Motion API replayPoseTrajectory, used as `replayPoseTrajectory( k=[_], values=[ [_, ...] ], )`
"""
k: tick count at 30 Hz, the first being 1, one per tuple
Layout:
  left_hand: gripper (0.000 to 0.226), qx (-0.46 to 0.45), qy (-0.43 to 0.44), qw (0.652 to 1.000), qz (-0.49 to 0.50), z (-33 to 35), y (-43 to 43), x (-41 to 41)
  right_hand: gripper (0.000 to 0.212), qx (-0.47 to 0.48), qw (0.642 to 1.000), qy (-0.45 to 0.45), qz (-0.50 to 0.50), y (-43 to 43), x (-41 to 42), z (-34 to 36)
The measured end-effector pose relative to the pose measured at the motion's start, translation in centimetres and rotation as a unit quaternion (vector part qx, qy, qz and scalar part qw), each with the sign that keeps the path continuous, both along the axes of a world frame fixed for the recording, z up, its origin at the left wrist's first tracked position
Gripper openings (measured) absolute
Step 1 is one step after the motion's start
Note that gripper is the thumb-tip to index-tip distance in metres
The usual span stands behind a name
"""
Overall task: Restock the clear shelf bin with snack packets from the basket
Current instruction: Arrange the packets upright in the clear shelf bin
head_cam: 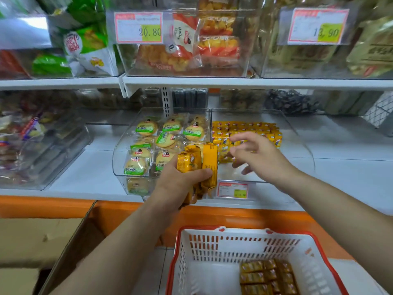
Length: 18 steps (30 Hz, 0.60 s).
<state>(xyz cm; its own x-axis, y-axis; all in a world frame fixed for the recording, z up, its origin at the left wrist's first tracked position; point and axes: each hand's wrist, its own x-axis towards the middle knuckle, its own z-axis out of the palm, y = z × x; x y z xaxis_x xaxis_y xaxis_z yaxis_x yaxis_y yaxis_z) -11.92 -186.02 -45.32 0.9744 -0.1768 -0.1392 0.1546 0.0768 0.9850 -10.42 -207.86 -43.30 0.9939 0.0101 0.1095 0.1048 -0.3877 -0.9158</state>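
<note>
Snack packets (198, 160) bunched in gripping left hand (178, 184); right hand (257, 156) spread, empty, over clear bin (297, 135). Risk: overfull grip may let outer packets slip short of bin.

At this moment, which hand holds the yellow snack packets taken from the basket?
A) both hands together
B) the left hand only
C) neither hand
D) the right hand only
B: the left hand grips a bunch of yellow snack packets, while the right hand is spread open over the clear shelf bin and holds nothing.
</note>
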Motion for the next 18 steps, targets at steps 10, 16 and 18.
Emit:
replayPoseTrajectory(
  k=[10, 16, 18],
  values=[
    [0.029, -0.073, 0.038, 0.994, -0.066, 1.2, -4.0, -3.6, 0.037, 0.208, 0.973, 0.074, 0.071, -1.2, -6.2, 1.8],
    [0.07, -0.063, 0.052, 0.995, -0.065, 1.4, -4.8, -4.7, 0.045, 0.341, 0.927, 0.087, 0.128, -3.5, -7.0, 1.8],
    [0.049, -0.057, 0.041, 0.995, -0.073, 1.2, -4.9, -4.7, 0.043, 0.356, 0.92, 0.089, 0.136, -3.9, -7.1, 1.8]
  ],
)
